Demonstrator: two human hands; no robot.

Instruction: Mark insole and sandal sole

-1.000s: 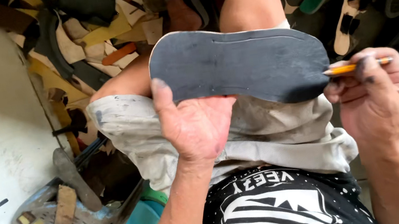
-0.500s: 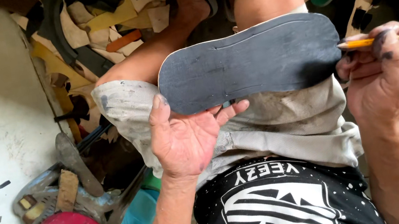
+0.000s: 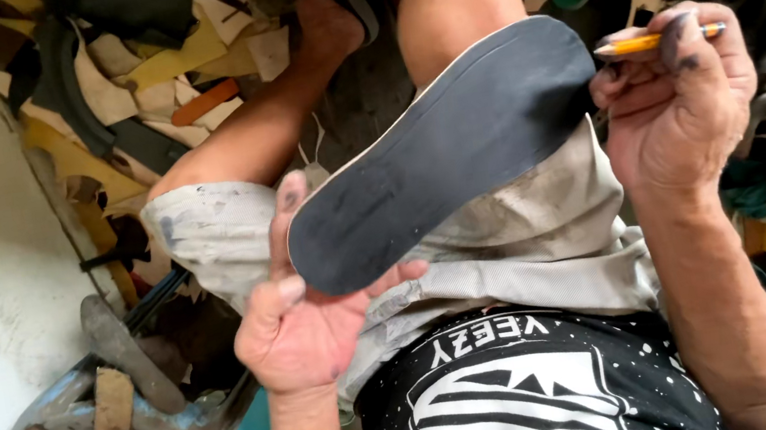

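Our left hand [image 3: 303, 321] grasps the near end of a dark grey shoe sole [image 3: 439, 152], thumb laid up along its edge and fingers curled beneath. Our right hand [image 3: 676, 99] pinches the far end between its fingertips while also clamping an orange pencil [image 3: 648, 40] that lies roughly level, tip toward the sole. The sole hangs above our lap over the pale shorts [image 3: 526, 235], long axis running from lower left up to upper right, broad end (the rounded one) toward the right hand. Both forearms rise from below, the right wrist bent inward. Leather scraps [image 3: 133, 70] litter the floor beyond our knee.
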